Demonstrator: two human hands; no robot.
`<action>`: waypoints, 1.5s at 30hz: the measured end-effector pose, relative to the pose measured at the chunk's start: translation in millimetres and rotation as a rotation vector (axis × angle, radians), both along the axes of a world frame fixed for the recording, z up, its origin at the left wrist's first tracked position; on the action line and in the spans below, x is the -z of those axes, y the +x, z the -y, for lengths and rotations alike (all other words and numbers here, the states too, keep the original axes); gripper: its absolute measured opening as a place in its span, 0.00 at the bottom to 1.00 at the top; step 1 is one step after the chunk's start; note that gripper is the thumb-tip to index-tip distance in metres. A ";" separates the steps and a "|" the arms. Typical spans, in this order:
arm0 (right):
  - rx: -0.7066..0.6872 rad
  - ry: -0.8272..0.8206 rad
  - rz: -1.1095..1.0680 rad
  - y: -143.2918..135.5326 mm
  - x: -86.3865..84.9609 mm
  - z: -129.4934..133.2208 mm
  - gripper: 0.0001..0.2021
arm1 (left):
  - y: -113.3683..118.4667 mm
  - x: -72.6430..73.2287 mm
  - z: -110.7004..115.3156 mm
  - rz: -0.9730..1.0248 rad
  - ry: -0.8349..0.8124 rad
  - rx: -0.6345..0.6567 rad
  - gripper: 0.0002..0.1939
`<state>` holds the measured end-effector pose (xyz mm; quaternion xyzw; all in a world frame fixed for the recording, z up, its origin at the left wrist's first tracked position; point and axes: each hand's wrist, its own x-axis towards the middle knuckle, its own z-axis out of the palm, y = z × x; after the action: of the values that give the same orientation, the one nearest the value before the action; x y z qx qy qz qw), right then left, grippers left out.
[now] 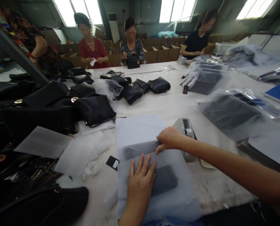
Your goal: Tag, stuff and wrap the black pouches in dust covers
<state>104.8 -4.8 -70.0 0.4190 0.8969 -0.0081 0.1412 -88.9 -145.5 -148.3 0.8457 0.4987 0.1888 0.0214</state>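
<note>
A sheet of thin white tissue paper [177,204] lies in front of me, with a dark flat item [165,179] showing through it. My left hand [141,183] rests flat on the paper with its fingers spread. At the upper fold, my right hand [169,139] is closed on the tissue paper's edge, thumb pointing down; its fingertips are partly hidden. More white sheets [140,128] lie beneath and beyond. Just right of the right hand stands a grey tape dispenser [183,125], partly behind the forearm. A black tag [112,162] with a white label lies left of the paper.
Black bags [95,110] are piled along the left side. Loose tissue sheets [81,150] lie near them. Wrapped dark items [231,113] are stacked at the right. Several people are across the table, one holding a small black bag [133,61]. Cardboard boxes [151,55] line the back.
</note>
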 end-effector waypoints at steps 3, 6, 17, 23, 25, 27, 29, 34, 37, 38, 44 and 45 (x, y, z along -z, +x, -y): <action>0.212 0.079 -0.085 34.6 3.0 1.1 0.22 | -0.6 1.0 0.2 -0.002 0.018 0.001 0.18; 0.521 0.254 -0.307 82.9 10.3 22.6 0.15 | -1.2 5.1 0.3 0.013 0.054 0.013 0.18; 1.149 0.002 -1.073 137.9 70.3 98.7 0.18 | -2.3 13.5 -0.1 -0.028 0.101 0.032 0.20; 1.181 0.223 -1.362 105.9 50.2 127.8 0.16 | -3.5 14.0 -0.9 -0.074 0.127 0.049 0.20; 1.212 0.239 -1.444 98.0 45.6 142.1 0.16 | -3.6 13.7 -0.9 -0.080 0.122 0.047 0.20; 1.282 0.151 -1.567 92.9 48.2 154.4 0.18 | -3.9 12.9 -0.8 -0.078 0.117 0.047 0.20; 1.376 -0.005 -1.691 89.7 58.0 163.0 0.19 | -4.1 11.8 -1.0 -0.071 0.115 0.047 0.20; 1.494 -0.214 -1.833 89.2 92.2 165.4 0.19 | -3.8 9.9 -1.3 -0.061 0.113 0.051 0.20; 1.429 -0.115 -1.664 97.8 99.3 159.1 0.19 | -4.4 7.8 -1.5 -0.067 0.097 0.051 0.20; 1.401 -0.075 -1.558 101.9 98.1 157.4 0.19 | -4.9 6.7 -1.6 -0.069 0.087 0.053 0.20; 1.277 0.016 -1.060 122.9 73.6 156.3 0.22 | -11.1 -1.2 -6.1 -0.033 -0.006 0.069 0.23; 1.251 0.009 -1.014 125.1 70.5 156.6 0.21 | -12.9 -2.2 -7.5 -0.014 -0.022 0.065 0.25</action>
<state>229.9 -161.5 -140.5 0.7897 0.4508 -0.2715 -0.3154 -101.8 -138.0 -146.1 0.8625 0.4731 0.1765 0.0336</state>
